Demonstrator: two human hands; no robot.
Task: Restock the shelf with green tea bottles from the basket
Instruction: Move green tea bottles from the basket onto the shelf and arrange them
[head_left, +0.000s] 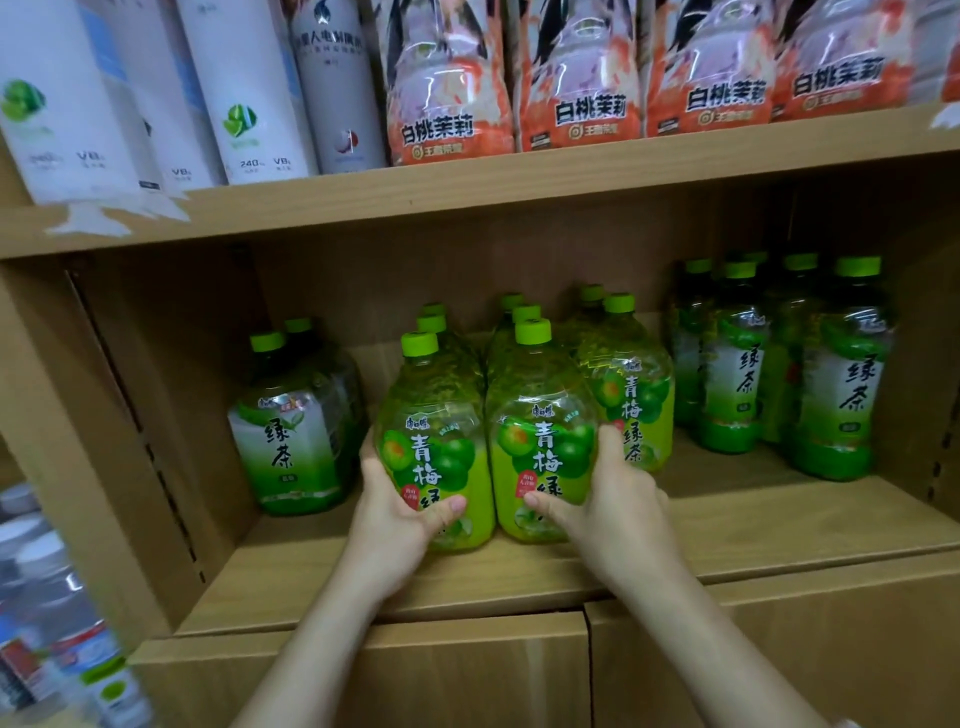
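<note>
Two bare hands grip the front pair of green plum tea bottles on a wooden shelf (753, 525). The left hand (400, 499) wraps the left front bottle (434, 441), thumb pressed across its label; the right hand (613, 499) clasps the right front bottle (540, 431) likewise. Both bottles stand upright, touching. Behind them, more green-capped bottles (623, 374) queue toward the back panel.

plum tea bottles (488, 415) ctr on shelf (779, 525), green tea bottles (298, 415) L & R
</note>
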